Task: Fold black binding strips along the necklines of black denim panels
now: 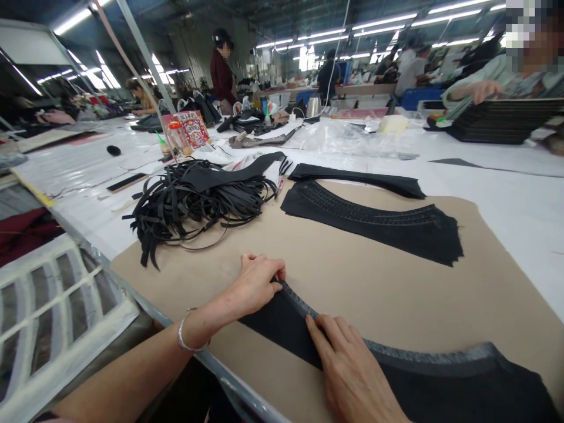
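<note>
A long, curved strip of black leather-like material (423,382) lies in front of me, with a narrow, rough-textured greyish band along its concave upper edge. My left hand (259,282) is closed at the strip's far left end, fingertips pinching the edge. Its fingers hide that end. Further right along the same edge, my right hand (348,358) presses down, thumb and bent fingers on the band. Behind them rests a stack of similar curved black pieces (370,223) with stitch-like rows. Another folded black piece (356,176) lies just beyond that stack.
A tan board (440,305) covers the white table. Back left sits a heap of black strips (207,200), topped by a flat black piece. An orange-lidded jar (178,138) stands behind. At right a co-worker's hand (480,91) touches a stack of dark sheets (506,120). A white slatted rack (57,317) is left.
</note>
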Demonstrator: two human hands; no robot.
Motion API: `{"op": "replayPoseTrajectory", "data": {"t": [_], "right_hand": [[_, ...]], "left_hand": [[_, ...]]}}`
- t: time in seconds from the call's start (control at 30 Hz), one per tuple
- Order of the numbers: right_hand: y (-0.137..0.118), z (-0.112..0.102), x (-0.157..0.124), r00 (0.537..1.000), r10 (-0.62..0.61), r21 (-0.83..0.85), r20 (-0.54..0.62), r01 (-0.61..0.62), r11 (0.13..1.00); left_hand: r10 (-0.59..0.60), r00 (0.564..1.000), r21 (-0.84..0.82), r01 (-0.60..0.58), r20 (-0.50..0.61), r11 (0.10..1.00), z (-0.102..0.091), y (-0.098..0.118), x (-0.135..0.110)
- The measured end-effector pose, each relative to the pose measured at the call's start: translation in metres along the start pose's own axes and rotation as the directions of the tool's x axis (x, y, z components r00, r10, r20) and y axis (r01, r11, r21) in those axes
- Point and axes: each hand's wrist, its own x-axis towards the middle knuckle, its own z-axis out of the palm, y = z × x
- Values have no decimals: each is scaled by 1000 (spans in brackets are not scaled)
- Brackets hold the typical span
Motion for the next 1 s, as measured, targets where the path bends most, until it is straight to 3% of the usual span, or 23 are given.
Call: {"op": "replayPoseTrajectory", "data": {"t": [0.63, 1.0], "right_hand": [[6, 11, 1, 995, -49, -92, -84, 41, 995], [6, 14, 1, 991, -63, -118, -122, 49, 992]], "left_hand": [[16, 1000, -47, -17, -23, 999, 2, -12, 10], [143, 989, -109, -147, -48, 983, -4, -19, 4]]}}
